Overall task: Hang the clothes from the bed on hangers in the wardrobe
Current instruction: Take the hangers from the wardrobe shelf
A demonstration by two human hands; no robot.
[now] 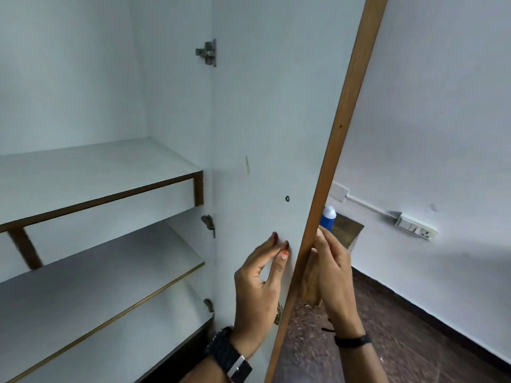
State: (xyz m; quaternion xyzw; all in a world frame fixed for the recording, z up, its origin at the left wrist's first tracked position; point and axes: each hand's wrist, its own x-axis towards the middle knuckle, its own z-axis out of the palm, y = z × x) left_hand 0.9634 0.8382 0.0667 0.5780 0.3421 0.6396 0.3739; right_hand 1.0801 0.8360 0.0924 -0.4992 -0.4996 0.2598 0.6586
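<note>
Against the inner face of the open white wardrobe door (265,120) with its brown wooden edge, the left hand (258,288) presses with straight, released fingers. Beyond that edge the right hand (333,275) touches it, fingers extended, grasping nothing visible. Left of the door, white shelves (91,172) lie bare; clothes and hangers are out of view.

Left hand (258,286) shows dark red polished nails and a black woven watch strap (228,355) with silver buckle; right hand (336,275) carries a thin black wristband (352,341).
</note>
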